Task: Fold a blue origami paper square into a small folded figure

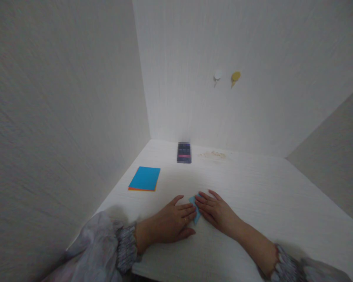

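A small folded piece of light blue paper (197, 215) lies on the white table between my hands. My left hand (176, 221) rests flat with its fingertips on the paper's left side, thumb and little finger spread away from the others. From the right, my right hand (216, 209) lies over the upper right part of the paper, its fingers stretched out. Both hands press the paper against the tabletop, and the fingers cover part of it. To the upper left sits a stack of square paper (145, 178), blue on top with orange edges beneath.
A dark, pixelated object (184, 153) stands at the back of the white table (253, 188), near the wall. Brownish marks (216, 154) are right of it. Walls enclose the left, back and right. A white hook (217, 76) and a yellow hook (235, 77) are on the back wall.
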The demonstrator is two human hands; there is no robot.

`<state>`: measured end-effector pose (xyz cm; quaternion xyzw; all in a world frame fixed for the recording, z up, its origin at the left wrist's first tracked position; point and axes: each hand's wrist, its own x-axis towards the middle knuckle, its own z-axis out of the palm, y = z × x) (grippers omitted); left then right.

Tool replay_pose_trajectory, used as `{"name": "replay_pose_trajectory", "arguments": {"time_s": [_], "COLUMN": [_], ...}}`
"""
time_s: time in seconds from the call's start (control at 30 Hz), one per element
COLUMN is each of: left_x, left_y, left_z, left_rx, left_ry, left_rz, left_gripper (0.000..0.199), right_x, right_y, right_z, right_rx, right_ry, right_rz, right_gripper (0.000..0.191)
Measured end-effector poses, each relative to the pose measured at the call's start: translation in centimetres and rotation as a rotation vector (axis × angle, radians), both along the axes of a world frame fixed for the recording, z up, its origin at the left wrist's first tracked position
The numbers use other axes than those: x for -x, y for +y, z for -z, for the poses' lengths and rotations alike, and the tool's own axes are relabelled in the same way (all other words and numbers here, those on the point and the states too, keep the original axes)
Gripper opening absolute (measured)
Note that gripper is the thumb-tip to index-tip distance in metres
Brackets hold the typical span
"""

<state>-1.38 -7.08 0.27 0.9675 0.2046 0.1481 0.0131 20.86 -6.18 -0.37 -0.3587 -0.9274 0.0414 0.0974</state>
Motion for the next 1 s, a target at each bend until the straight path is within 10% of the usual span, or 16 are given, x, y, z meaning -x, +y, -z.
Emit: {"name": "replay_pose_trajectory", "arguments": {"time_s": [1.0], "left_x": [-0.3], "left_y": [-1.2], "left_z": [-1.5], "left_rx": [-0.004], "left_ry": [0.13], "left_rz": [-0.001], "left_gripper": [0.049], "right_x": [0.2], "right_y": [-0.2], "right_z": [0.1], "right_rx": [0.015], "right_ry": [0.006], "right_rz": [0.059], "right_gripper": [0.035]}}
